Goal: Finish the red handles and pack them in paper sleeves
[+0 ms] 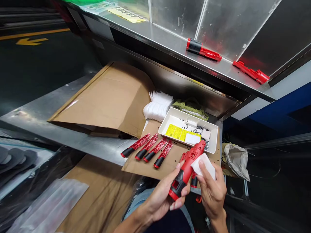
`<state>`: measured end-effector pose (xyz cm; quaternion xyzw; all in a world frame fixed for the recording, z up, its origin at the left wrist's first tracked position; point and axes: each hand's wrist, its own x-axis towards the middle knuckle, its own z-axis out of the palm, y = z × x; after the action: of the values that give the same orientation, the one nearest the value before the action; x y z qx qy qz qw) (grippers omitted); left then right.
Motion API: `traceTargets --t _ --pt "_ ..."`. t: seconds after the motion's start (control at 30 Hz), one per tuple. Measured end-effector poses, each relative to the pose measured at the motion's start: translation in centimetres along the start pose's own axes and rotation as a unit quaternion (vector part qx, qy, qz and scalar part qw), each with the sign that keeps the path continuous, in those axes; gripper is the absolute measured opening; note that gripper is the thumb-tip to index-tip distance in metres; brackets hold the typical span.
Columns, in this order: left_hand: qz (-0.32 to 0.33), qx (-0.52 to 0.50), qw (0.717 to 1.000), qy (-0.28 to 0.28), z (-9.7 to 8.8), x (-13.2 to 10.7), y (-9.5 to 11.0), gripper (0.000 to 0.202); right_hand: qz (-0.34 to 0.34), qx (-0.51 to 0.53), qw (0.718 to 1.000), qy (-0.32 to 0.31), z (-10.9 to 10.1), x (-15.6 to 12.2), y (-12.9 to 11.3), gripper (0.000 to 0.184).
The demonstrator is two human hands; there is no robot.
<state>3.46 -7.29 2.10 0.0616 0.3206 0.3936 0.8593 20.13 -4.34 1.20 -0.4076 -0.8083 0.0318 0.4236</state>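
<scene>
Steel table | cardboard sheet with four red-and-black tool housings | above it, glossy red-and-black tool housing, black grip, square opening | left hand: fingers closed around it | right hand: fingers pinching white pad against it

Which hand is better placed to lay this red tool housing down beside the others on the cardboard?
Left, probably: the left hand grips the red-and-black housing, and the row of housings lies on that side. The right hand holds a white wipe against it.
</scene>
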Motion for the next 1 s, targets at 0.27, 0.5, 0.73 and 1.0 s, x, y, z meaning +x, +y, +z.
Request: traceTargets --t 0.27,0.5,0.73,1.0 --pt "-0.012 0.014 1.000 0.023 0.8 0.1 0.2 0.051 -0.001 -0.009 0.999 0.035 0.6 0.6 -0.7 0.029" --pt "-0.027 0.026 0.998 0.041 1.0 -0.1 0.0 0.057 0.019 -0.016 0.998 0.055 0.5 0.6 -0.8 0.025" --pt "0.029 0.012 1.000 0.001 0.8 -0.5 0.7 0.066 0.034 -0.014 0.997 0.071 -0.4 -0.5 -1.5 0.027" --pt "-0.048 -0.061 0.991 -0.112 0.6 -0.6 1.5 0.041 0.063 -0.068 0.984 0.154 -2.4 1.0 -2.0 0.029"
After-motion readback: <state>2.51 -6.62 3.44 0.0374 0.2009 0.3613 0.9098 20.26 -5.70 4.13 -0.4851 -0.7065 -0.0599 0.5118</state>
